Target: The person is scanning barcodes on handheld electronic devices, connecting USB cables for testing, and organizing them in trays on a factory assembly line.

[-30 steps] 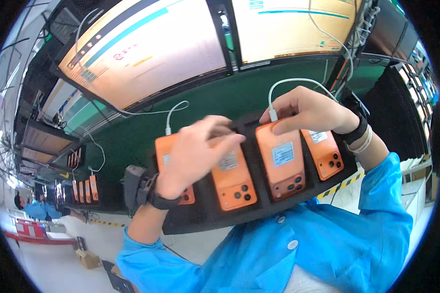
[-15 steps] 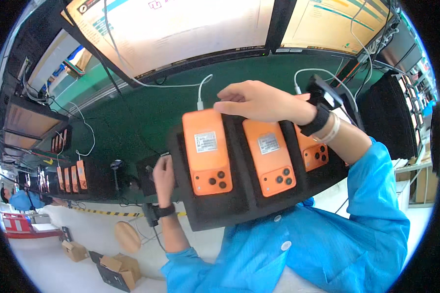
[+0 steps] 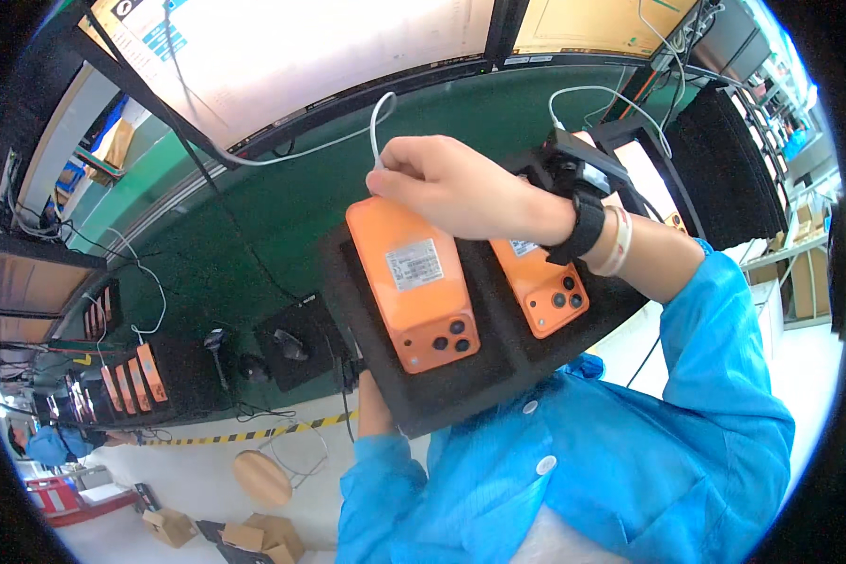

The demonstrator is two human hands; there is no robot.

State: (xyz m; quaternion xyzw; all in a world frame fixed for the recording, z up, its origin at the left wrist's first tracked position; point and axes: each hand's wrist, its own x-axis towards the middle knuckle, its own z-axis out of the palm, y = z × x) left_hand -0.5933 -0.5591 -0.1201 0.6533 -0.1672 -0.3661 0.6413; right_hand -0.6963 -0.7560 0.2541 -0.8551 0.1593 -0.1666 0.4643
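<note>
My right hand [image 3: 446, 188] is closed in a pinch on the white cable [image 3: 379, 132], at the top end of an orange phone [image 3: 395, 305]. My fingers cover the plug, so whether it sits in the phone cannot be seen. The phone lies back up, a white label on it, in a slotted black foam tray [image 3: 442, 406]. Beside it in the tray is a second orange phone [image 3: 536, 291], partly under my right wrist. My left forearm [image 3: 374, 414] reaches up to the tray's lower left side; the tray hides that hand and its fingers.
Two monitors [image 3: 348, 70] stand along the back of the green bench [image 3: 282, 216]. Left of the tray lie a black mouse [image 3: 289, 345] and a row of orange phones [image 3: 132, 381]. A black rack [image 3: 728, 174] stands at right. Cartons [image 3: 263, 538] and a round stool [image 3: 263, 477] are on the floor.
My right hand has moved left from over the phones onto the cable and closed on it. My left hand has gone behind the tray, which has tilted and shifted.
</note>
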